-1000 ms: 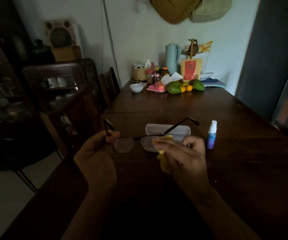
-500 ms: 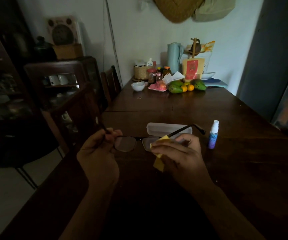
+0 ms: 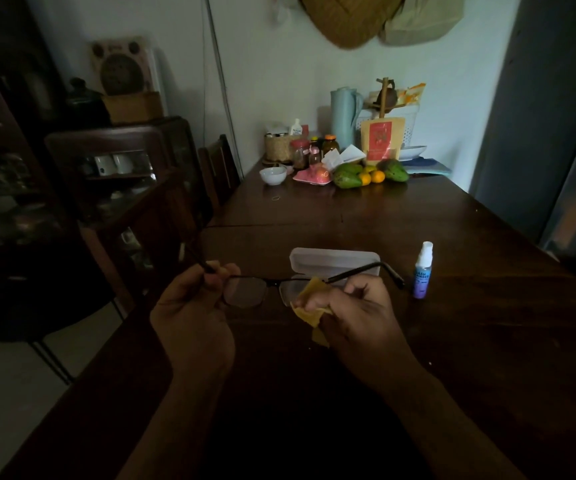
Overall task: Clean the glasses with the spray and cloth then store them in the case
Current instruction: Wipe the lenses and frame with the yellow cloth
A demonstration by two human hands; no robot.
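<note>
the glasses (image 3: 246, 291) are pinched at one temple by the left hand (image 3: 189, 313). the yellow cloth (image 3: 309, 303) is gripped by the right hand (image 3: 362, 317) against one lens.

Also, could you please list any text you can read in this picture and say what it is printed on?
"ASH" above "ANSER": label of the spray bottle; the leading letters curve out of sight.
Print on the orange pouch: too blurred to read.
Label of the small white bottle at the far end: too small to read.
No text shows on the glasses case.
</note>
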